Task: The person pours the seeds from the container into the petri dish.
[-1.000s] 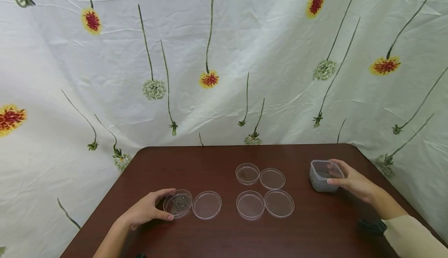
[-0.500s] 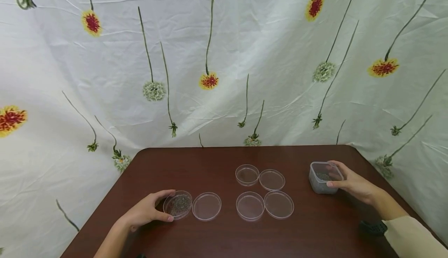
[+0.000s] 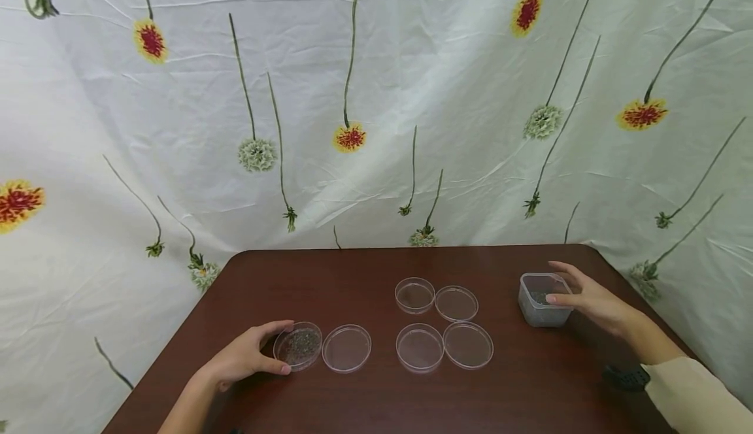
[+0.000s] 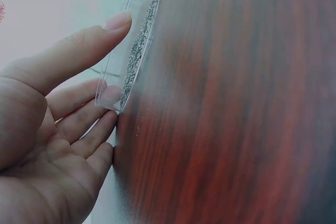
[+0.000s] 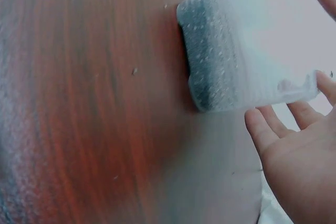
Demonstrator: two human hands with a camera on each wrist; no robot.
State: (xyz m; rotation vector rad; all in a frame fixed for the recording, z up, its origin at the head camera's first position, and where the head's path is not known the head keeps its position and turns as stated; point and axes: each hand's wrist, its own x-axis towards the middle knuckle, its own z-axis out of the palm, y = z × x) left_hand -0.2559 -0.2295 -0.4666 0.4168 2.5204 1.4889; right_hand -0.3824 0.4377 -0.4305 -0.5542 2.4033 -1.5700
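Note:
At the left of the table, my left hand (image 3: 246, 353) holds a clear petri dish (image 3: 300, 348) between thumb and fingers. A layer of dark grey granules (image 4: 138, 48) covers the dish's bottom in the left wrist view. Over at the right stands a square translucent plastic tub (image 3: 543, 317), part filled with similar granules. My right hand (image 3: 597, 302) is spread at the tub's right side, thumb and forefinger extended over its rim. In the right wrist view the thumb is well away from the tub (image 5: 215, 51), and the fingertips are close by its wall.
An empty clear dish (image 3: 347, 349) sits right beside the filled one. Farther right, several empty dishes form a cluster, among them a back one (image 3: 415, 295) and a front one (image 3: 468, 346). A flower-patterned cloth (image 3: 376, 94) hangs behind the brown table (image 3: 329, 283).
My right hand has loosened from the tub: its fingers lifted off the rim and spread, while the tub stays in place. The left hand keeps its hold on the dish.

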